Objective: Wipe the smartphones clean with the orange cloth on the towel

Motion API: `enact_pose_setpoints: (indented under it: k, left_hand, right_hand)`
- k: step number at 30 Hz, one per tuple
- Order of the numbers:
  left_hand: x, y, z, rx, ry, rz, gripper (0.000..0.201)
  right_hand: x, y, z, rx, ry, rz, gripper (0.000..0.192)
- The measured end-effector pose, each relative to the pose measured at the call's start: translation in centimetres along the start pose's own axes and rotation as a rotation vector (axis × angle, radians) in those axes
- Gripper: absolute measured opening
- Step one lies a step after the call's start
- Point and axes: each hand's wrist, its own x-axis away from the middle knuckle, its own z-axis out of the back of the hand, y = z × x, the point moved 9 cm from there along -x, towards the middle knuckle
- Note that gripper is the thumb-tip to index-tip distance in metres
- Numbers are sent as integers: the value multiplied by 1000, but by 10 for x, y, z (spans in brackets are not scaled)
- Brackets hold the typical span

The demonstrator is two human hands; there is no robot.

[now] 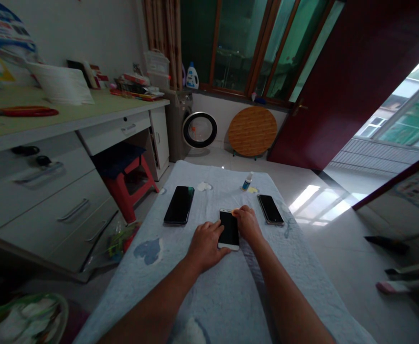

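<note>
A white smartphone (pixel 229 230) with a dark screen lies flat on the cloth-covered table. My left hand (pixel 206 243) grips its left side, thumb at the bottom edge and fingers on the screen's edge. Near the phone's top right corner, my right hand (pixel 245 222) pinches a small orange piece (pixel 234 212), too small to name, which touches the screen. Left of my hands lies a larger black smartphone (pixel 179 205). Another dark smartphone (pixel 270 209) lies to the right. Behind, a small spray bottle (pixel 247 182) with a white cap stands upright.
A pale blue patterned cloth (pixel 223 291) covers the table. At left is a desk (pixel 123 112) with a red stool (pixel 134 184) under it. An open-door washing machine (pixel 178 124) and a round wooden tabletop (pixel 252 131) stand at the back. A bin (pixel 64 310) sits at lower left.
</note>
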Motion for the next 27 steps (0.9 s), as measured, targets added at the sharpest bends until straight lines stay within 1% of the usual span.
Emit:
enact_pose_setpoints:
  k: [3,7,10,13,16,21,23,25,27]
  left_hand:
    - [0,1,-1,0,-4,-26,60]
    - [-1,2,2,24,-6,-38,58]
    - [-1,2,3,38,-17,-29,53]
    - [0,2,4,23,-11,-17,52]
    - [0,2,3,7,10,-17,57]
    - [0,1,0,-24,21,-14,59]
    - [0,2,-1,-23,22,-12,60]
    - [-1,2,-1,-17,18,-13,60]
    - [-1,3,0,-13,12,-21,61]
  right_hand:
    - [-4,-8,-4,8,-7,-4,26]
    - [-14,-38,-14,24,-29,70,26]
    - [-19,-57,-19,49,-54,108,25]
    - [-20,-63,-22,50,-77,129,24]
    - [-18,-51,-19,23,-61,117,24]
    - [-11,-7,-9,-14,-25,7,26]
    - [-7,6,-5,-26,-15,-15,26]
    - [-5,11,-2,-28,-5,-26,26]
    - [-6,8,-1,-10,0,-32,25]
